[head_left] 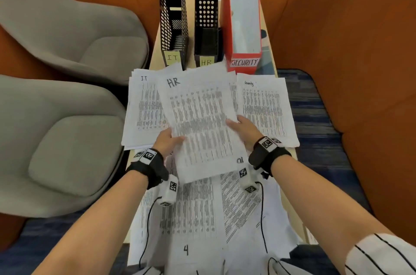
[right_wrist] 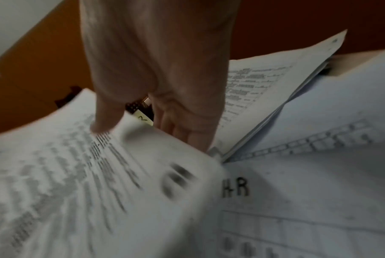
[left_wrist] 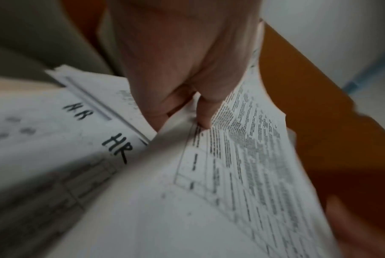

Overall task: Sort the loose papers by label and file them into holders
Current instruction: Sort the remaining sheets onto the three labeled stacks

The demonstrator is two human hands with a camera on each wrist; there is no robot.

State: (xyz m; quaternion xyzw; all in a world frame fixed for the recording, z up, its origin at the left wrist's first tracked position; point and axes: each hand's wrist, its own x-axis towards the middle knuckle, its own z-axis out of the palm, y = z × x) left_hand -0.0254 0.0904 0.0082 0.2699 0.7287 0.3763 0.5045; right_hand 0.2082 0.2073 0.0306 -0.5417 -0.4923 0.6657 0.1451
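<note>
Holding an HR sheet (head_left: 198,121) by its two side edges, the person is lifting it clear of the papers beneath, the handwritten label at its top left facing up, probably so it can be read before it is placed. The left hand (head_left: 167,142) is pinching the left edge, thumb on top and fingers hidden under the paper; the right hand (head_left: 244,128) is pinching the right edge the same way, its thumb pressing on the print in the right wrist view. Under and around the sheet, sorted stacks are lying in a row: an IT pile (head_left: 144,108) to the left, a Security pile (head_left: 264,108) to the right, each in front of its matching holder. Behind them the IT holder (head_left: 173,25), HR holder (head_left: 206,31) and red SECURITY holder (head_left: 244,27) are standing upright side by side on the narrow table (head_left: 269,56). Unsorted papers (head_left: 202,207) are still lying nearest the person, so sorting looks unfinished. Grey chairs (head_left: 67,38) are standing to the left.
</note>
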